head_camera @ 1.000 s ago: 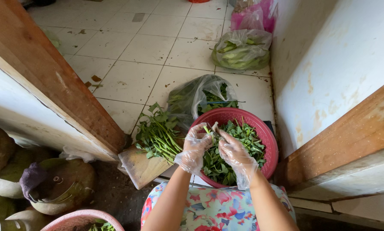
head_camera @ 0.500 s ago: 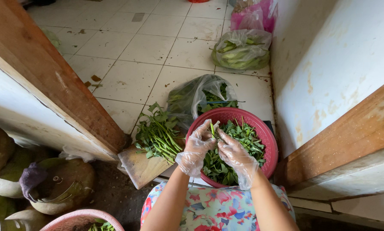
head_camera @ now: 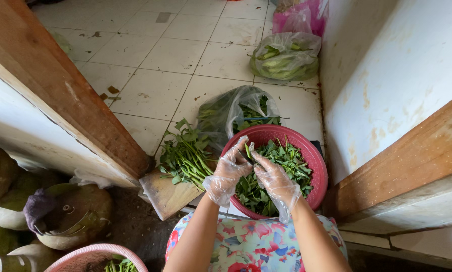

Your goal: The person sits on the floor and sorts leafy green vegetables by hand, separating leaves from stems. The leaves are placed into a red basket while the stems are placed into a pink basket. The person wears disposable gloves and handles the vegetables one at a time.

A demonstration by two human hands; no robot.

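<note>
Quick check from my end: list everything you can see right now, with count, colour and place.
Leafy greens: one heap, green, in the basket.
Basket: one, red plastic, before the knees.
Stem bundle: one, green, on the board.
Wooden board: one, brown, left of basket.
Clear bag of greens: one, behind basket.
Bag of vegetables: one, clear, by far wall.
Pink bag: one, top.
Pink basket: one, bottom left.
Gourds: several, green-brown, left.
Left hand: clear glove, pinching a stem.
Right hand: clear glove, same stem.

Two gloved hands — left hand, right hand. Two pink baskets: one full of greens, one at the bottom edge. Three plastic bags — two clear, one pink.
</note>
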